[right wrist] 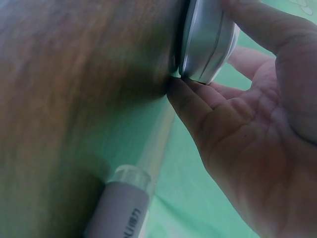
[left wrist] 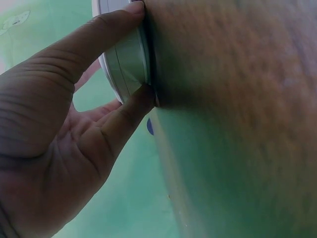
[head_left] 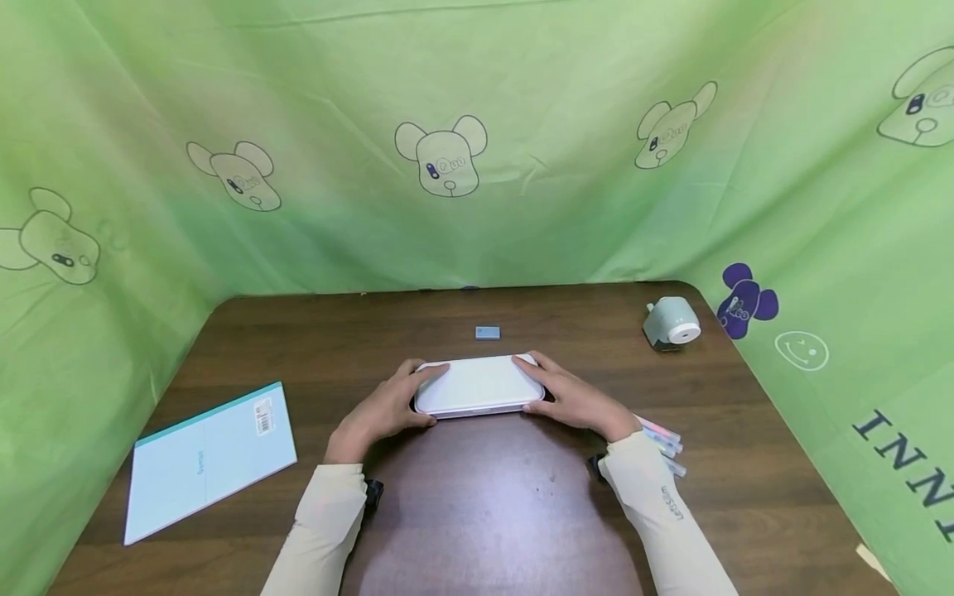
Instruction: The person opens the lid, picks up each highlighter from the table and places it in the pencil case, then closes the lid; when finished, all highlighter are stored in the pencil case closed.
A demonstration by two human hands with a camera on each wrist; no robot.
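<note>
A white pencil case (head_left: 480,385) with rounded corners lies flat at the middle of the table, its long side facing me. My left hand (head_left: 383,407) grips its left end, thumb at the near side and fingers around the end. The right hand (head_left: 577,397) holds the opposite end in much the same way. From the left wrist, the case's side wall (left wrist: 124,59) shows a thin seam, with fingertips low against the tabletop. In the right wrist view the case's end (right wrist: 208,39) sits between thumb and fingers. Its underside is hidden.
Behind the case lies a small blue eraser (head_left: 488,333). A pencil sharpener (head_left: 672,321) stands at the back right. Several pens (head_left: 663,439) lie beside the right forearm, partly covered by it. At the left is a light-blue notebook (head_left: 212,463). Green curtain (head_left: 447,240) surrounds the table.
</note>
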